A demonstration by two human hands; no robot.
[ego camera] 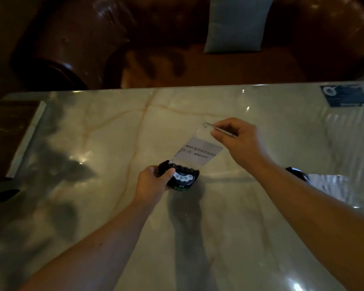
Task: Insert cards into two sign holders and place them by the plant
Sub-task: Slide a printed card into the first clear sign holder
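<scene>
Sign holder: clear acrylic panel on a black scalloped base (pixel 184 177), tilted over the glossy marble table (pixel 261 238).
White printed card (pixel 198 153): I see it inside the panel.
Left hand (pixel 153 183): clenched on my base.
Right hand (pixel 237 139): pinching the panel's top edge, up-right along its long axis.

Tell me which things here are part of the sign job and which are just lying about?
Job: sign holder gripped by the left hand; white card in its clear sleeve, pinched by the right hand; second holder.
Lying about: blue card; pillow.
</scene>
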